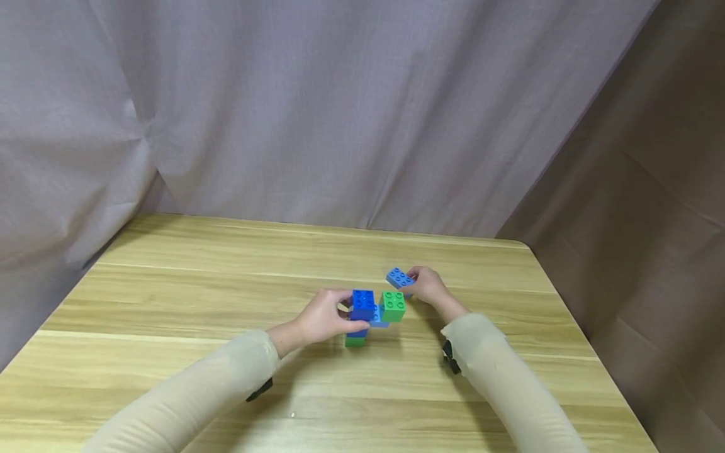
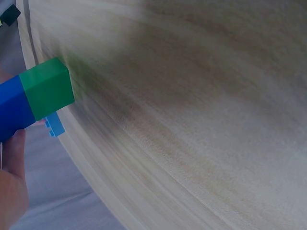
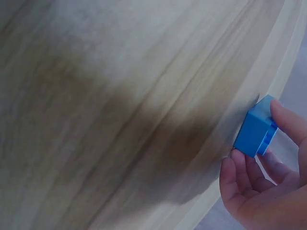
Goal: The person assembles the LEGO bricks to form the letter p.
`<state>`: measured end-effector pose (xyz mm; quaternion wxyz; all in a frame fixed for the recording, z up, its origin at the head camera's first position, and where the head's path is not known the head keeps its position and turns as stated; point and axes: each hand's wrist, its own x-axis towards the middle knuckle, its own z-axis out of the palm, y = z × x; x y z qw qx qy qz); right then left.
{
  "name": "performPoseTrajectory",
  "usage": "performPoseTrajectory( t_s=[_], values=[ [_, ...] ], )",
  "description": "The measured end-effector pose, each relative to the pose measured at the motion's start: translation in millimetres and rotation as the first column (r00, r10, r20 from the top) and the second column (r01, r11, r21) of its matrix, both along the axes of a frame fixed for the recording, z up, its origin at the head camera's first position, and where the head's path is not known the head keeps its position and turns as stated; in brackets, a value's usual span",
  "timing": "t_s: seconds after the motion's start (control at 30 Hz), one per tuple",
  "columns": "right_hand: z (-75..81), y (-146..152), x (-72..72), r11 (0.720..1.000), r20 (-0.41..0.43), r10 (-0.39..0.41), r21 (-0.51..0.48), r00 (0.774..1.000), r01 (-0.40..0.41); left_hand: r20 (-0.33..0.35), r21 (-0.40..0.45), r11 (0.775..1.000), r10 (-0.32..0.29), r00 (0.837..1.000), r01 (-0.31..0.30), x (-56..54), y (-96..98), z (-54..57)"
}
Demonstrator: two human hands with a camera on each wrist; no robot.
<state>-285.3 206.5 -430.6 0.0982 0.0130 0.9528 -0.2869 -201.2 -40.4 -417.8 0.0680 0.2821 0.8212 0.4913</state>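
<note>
My left hand grips a joined stack of toy building bricks, its thumb and fingers around the dark blue brick on top. Lower in that stack is a green brick, which also shows in the left wrist view as a green block under blue. A light blue brick reaches out to the right and carries a bright green brick. Just beyond, my right hand pinches a separate blue brick with several studs; the right wrist view shows this blue brick between thumb and fingers.
Under both hands lies a wood-grain table. A grey curtain hangs along its far edge, and a darker brown cloth hangs on the right. Dark wrist straps show below the sleeves.
</note>
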Motion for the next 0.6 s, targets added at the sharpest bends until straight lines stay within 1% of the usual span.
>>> performPoseTrajectory(
  t_s=[0.13,0.33,0.6],
  values=[
    [0.3,1.1,0.6,1.000,0.009,-0.020,-0.014,1.000,0.020,0.010,-0.004,1.000,0.004,1.000,-0.004,0.7,0.4,-0.4],
    [2.8,1.8,2.0,0.995,0.015,-0.040,-0.094,0.999,0.041,0.009,-0.003,1.000,0.010,1.000,-0.010,0.7,0.6,-0.5],
    [5.4,5.4,1.5,0.988,-0.057,-0.070,-0.142,0.996,0.062,-0.002,0.010,1.000,0.016,1.000,-0.016,0.8,0.7,-1.4]
  ],
)
